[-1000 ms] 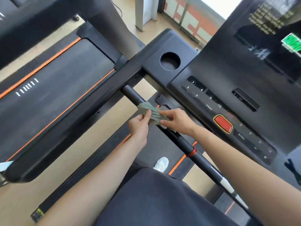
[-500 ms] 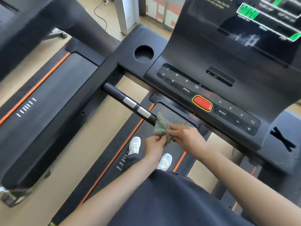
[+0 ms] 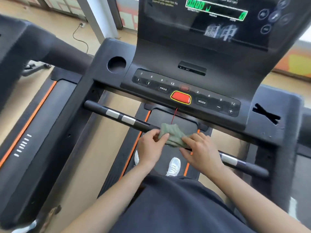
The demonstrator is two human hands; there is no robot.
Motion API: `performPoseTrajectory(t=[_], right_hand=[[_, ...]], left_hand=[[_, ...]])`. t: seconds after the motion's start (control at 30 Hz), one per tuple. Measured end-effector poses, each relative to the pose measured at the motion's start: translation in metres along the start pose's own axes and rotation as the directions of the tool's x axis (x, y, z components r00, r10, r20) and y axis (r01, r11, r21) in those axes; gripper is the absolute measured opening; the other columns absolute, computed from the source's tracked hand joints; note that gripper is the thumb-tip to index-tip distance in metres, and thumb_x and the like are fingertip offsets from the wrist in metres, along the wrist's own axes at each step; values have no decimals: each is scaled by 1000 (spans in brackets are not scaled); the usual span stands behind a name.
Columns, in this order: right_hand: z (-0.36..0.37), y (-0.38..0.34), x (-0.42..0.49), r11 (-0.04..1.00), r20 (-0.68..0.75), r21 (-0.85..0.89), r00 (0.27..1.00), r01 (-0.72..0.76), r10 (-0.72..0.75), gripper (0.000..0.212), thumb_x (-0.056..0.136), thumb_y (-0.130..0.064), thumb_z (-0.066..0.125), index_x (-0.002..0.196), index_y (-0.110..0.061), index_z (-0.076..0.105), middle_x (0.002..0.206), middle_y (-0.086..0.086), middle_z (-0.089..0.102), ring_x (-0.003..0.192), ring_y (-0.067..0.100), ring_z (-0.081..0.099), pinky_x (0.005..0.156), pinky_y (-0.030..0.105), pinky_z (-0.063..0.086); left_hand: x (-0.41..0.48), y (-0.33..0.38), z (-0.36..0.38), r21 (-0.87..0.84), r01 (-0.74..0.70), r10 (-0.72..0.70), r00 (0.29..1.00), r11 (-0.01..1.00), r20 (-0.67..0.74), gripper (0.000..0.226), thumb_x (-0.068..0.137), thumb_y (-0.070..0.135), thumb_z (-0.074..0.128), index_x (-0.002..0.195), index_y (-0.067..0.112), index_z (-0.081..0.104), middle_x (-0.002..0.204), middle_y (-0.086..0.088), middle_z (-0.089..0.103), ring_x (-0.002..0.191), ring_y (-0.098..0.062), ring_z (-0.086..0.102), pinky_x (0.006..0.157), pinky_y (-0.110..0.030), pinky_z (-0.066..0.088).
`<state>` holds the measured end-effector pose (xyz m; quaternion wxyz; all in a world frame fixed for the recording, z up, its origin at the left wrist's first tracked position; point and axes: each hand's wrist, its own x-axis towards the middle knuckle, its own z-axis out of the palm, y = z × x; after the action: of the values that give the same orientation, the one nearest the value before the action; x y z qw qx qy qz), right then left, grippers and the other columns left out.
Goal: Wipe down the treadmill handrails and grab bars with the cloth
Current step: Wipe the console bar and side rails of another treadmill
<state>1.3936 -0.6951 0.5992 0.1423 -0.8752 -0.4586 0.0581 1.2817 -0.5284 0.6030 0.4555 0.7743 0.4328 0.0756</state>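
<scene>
Treadmill console [image 3: 168, 52] fills the top of the view. Below it the grab bar [image 3: 101, 108] crosses in front of the person, long axis upper L to lower R, its ends reaching the L handrail [image 3: 70, 137] and R handrail [image 3: 272, 182].

The cloth [image 3: 171, 135] is draped over the bar about mid-span, just below the red stop button [image 3: 180, 97]. Both hands are on it. The left hand [image 3: 149, 148] pinches the cloth's L edge betw. thumb and fingers. The right hand [image 3: 202, 152] lays its fingers over the R end w/ thumb below, prob. clamping cloth round the bar, tho the underside is hidden. Neither hand is nearer, since the cloth lies between them.

Next stroke has to follow the bar's axis. To the L there's bare bar and open room, w/ two silver sensor pads [image 3: 121, 116] on the way, then the rail joint. To the R there's another silver pad [image 3: 228, 159] past the right wrist, then the bar's end. A thin red safety cord [image 3: 174, 115] hangs just behind the cloth and could snag.
</scene>
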Motion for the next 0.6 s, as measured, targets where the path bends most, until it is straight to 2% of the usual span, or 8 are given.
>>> performPoseTrajectory(t=[0.13,0.27,0.37,0.43,0.47,0.53,0.57,0.6], right_hand=[[-2,1,-12,994,16,-29,994,-104,104,26,78,-37,78,90,-17,67,74,2,56,73,29,53,64,39,45],[-4,-12,-20,914,160,200,932,-354,326,33,84,-27,76,115,-19,69,95,1,69,87,27,66,75,39,53],[1,-27,-27,715,220,433,834,-549,507,35,84,-22,76,119,-24,70,93,-5,73,85,13,69,84,35,54],[6,-39,-34,517,238,581,739,-628,631,28,83,-17,77,108,-27,73,87,-12,73,80,3,68,85,34,55],[10,-44,-36,417,261,636,690,-649,675,24,82,-17,78,103,-28,73,86,-13,73,80,2,68,85,33,56],[19,-54,-41,245,304,720,612,-649,730,20,81,-20,78,98,-29,73,88,-11,75,85,6,70,85,35,57],[22,-60,-41,156,321,760,572,-631,755,19,78,-25,78,95,-29,73,90,-9,75,88,11,71,85,38,58],[26,-65,-40,50,344,798,521,-601,781,19,75,-29,78,93,-26,74,92,-5,75,91,16,72,84,40,59]], left_hand=[[28,9,3,237,-275,272,961,932,49,19,86,40,77,93,23,74,78,12,59,74,-12,56,63,-29,41],[57,18,9,354,-573,521,820,739,238,21,81,33,82,97,21,75,86,5,63,85,-22,61,66,-31,45],[73,20,8,345,-668,597,744,659,300,35,76,25,86,109,19,75,100,3,68,92,-26,63,75,-34,50],[82,22,6,271,-762,687,648,589,329,34,77,20,86,109,17,75,102,2,71,92,-26,63,79,-35,53],[86,25,6,205,-810,704,581,550,408,30,80,20,84,109,16,76,103,1,72,94,-26,64,82,-37,54],[92,36,8,97,-798,542,488,595,684,29,90,28,76,117,19,75,113,0,74,104,-25,66,92,-39,52],[93,43,11,128,-774,390,445,620,806,34,93,35,72,125,22,72,121,2,73,112,-23,64,97,-37,49],[97,47,15,179,-790,264,396,587,879,40,94,42,69,131,27,68,128,4,70,119,-20,62,100,-36,47]])
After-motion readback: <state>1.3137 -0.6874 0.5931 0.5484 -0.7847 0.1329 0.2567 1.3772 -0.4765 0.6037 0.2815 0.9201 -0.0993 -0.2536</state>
